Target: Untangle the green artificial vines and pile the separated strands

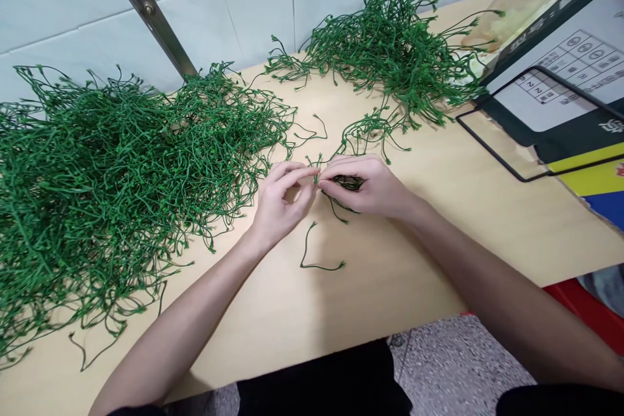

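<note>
My left hand and my right hand meet over the middle of the wooden table. Both pinch thin green plastic stems between fingertips. The right hand also holds a small bundle of the same stems, curled under its fingers. One loose green stem lies on the table just below the hands. A small cluster of stems lies right behind the hands.
A large heap of green stems covers the table's left side. Another pile sits at the back right. A black wire frame and printed boxes stand at the right. A metal bar crosses the tiled wall. The table's front edge is near my body.
</note>
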Demonstrator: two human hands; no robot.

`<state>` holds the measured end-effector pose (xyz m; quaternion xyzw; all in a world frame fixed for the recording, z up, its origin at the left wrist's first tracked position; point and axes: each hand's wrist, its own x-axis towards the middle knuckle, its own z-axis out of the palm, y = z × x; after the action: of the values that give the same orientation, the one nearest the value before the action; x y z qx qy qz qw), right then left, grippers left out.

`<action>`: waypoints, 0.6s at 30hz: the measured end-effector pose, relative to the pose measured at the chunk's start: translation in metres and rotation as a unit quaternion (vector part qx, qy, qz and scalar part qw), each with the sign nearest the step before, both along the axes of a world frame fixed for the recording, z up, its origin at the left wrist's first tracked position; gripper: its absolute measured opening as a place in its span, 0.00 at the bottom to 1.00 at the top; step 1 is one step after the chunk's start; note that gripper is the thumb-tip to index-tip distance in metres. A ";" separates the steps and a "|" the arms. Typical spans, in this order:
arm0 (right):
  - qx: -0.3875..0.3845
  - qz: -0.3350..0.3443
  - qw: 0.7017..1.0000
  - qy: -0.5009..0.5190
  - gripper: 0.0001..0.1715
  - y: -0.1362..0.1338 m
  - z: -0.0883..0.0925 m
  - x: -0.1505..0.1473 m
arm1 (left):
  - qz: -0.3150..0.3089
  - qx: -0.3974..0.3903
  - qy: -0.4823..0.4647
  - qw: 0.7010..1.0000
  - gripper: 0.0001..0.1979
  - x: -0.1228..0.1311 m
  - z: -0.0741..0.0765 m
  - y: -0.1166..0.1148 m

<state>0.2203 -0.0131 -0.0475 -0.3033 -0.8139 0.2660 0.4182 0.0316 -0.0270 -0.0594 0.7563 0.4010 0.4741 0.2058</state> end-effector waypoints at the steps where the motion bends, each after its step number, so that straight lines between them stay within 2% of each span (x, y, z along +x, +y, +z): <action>1: 0.000 -0.002 1.000 0.004 0.08 0.000 0.000 0.000 | 0.012 0.008 0.010 1.000 0.09 0.000 -0.001 0.000; 6: -0.001 -0.019 1.000 0.011 0.07 0.000 0.001 0.001 | 0.052 0.044 0.046 0.997 0.03 -0.001 -0.002 0.002; 10: 0.016 -0.043 0.999 0.026 0.07 0.001 0.003 0.001 | 0.032 0.048 0.049 0.997 0.01 0.000 -0.001 0.002; 15: 0.053 -0.088 0.994 0.032 0.08 0.002 0.002 -0.001 | 0.030 0.028 0.028 0.999 0.09 0.001 0.001 -0.002; 18: 0.095 -0.107 0.990 0.002 0.09 0.004 -0.002 0.000 | -0.027 0.046 0.014 0.998 0.12 0.001 0.003 -0.004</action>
<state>0.2200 -0.0087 -0.0491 -0.3471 -0.7976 0.1423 0.4724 0.0330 -0.0311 -0.0568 0.7819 0.3612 0.4759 0.1778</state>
